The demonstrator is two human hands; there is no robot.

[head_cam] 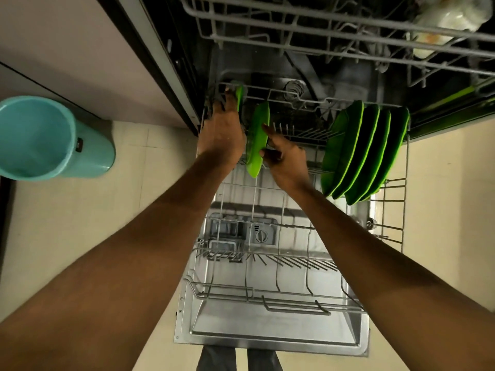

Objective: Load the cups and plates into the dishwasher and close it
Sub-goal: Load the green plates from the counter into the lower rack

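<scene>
Lower wire rack (296, 311) sat out over the open door, with open room toward its near rail. Right-hand grip (286, 159) pinched a bright green plastic plate (257, 140) at rear left, on edge, long axis front-to-back. Left-hand grip (222, 124) was at the rear-left corner beside a second green plate (239, 99); its fingers were hidden, so I couldn't tell its hold. Four green plates (367, 151) stood on edge at right.

- Left forearm (120, 263) and right forearm (388, 263), at 7 and 5 o'clock: bare along their whole visible length.
- Dark grey trousers (217, 360) at 6 o'clock, two legs narrowly apart.
</scene>
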